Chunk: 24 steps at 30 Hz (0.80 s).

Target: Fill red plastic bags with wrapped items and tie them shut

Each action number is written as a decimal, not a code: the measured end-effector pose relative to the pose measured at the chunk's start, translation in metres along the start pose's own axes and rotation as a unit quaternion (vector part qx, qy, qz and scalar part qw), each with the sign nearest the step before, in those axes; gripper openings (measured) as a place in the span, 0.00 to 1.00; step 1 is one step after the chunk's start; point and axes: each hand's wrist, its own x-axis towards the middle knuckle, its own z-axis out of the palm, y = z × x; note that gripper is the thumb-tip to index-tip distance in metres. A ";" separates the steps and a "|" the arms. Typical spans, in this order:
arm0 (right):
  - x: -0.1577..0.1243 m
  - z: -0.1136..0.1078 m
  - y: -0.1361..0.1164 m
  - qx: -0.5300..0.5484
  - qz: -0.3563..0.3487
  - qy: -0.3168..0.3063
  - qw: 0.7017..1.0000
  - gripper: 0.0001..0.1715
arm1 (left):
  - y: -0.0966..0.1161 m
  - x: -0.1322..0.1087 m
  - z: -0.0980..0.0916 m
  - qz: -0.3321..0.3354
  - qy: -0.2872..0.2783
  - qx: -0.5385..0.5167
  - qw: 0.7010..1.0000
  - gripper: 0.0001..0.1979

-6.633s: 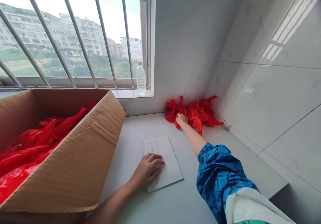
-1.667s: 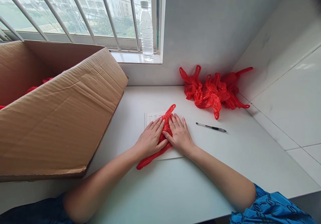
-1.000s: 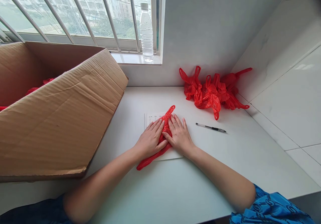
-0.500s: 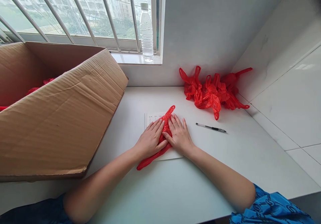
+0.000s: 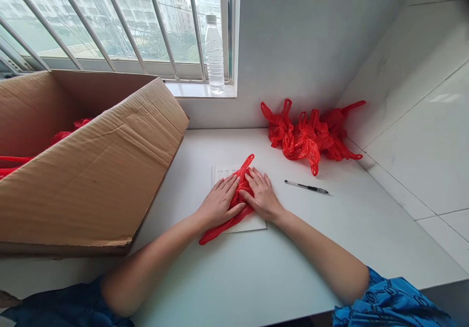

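Observation:
A red plastic bag [image 5: 242, 185] lies bunched lengthwise on a white sheet or pad of paper [image 5: 252, 223] with small printed or written marks near its top edge. My left hand [image 5: 222, 201] rests flat on the bag's left side, fingers stretched out. On the other side, my right hand [image 5: 263, 194] presses on the bag with its fingers extended and thumb across it. One looped end of the bag points away past my fingertips; the other end trails toward me on the table. Much of the paper is hidden under the bag and hands.
Several knotted red plastic bags [image 5: 304, 134] are heaped against the back wall. A black pen [image 5: 307, 186] lies right of my hands on the white table [image 5: 234, 278]. At left stands a large cardboard box [image 5: 91, 171] with red bags inside. A water bottle [image 5: 214, 56] stands on the windowsill.
My right hand has shifted slightly on the bag, its thumb a little further right. The camera view has tilted a bit; the bag stays under both hands.

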 end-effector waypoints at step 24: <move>-0.004 0.001 0.043 0.375 0.143 0.028 0.915 0.28 | 0.080 -0.063 -0.152 -0.110 0.033 -0.109 0.987 0.11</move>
